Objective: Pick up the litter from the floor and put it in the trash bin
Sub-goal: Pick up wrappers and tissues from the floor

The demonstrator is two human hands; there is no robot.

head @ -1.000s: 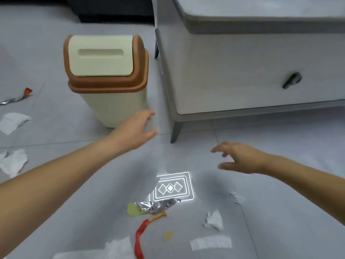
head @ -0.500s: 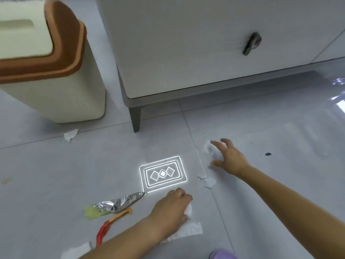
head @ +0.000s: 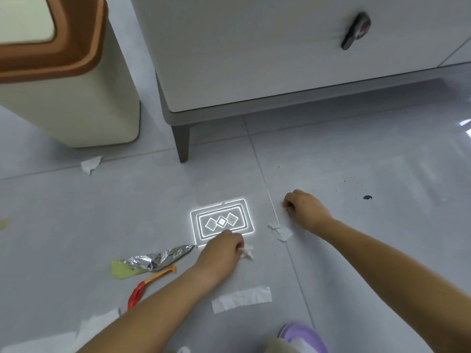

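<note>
The cream trash bin point(head: 76, 110) with a brown lid stands at the top left. Litter lies across the grey floor. My left hand point(head: 224, 253) is down on the tiles and pinches a crumpled white paper scrap point(head: 247, 251), which sticks out past its fingers. My right hand point(head: 305, 208) is curled into a fist on the floor further right, closed over a second white scrap that is hidden inside it. A torn white scrap point(head: 280, 231) lies between the two hands. A white paper strip point(head: 242, 299) lies under my left forearm's right side.
A silver foil wrapper point(head: 158, 258) with a yellow-green end and a red-orange strip point(head: 142, 289) lie left of my left hand. There is a scrap point(head: 90, 164) by the bin and tissue point(head: 96, 324) at the bottom left. A white cabinet point(head: 254, 59) on a grey leg point(head: 182, 143) stands behind. A purple slipper point(head: 303, 337) is at the bottom edge.
Both hands dropped from mid-air to the floor as the view tilted down. The left closed on a paper scrap and lifted it off the strip; the right curled shut over another scrap.
</note>
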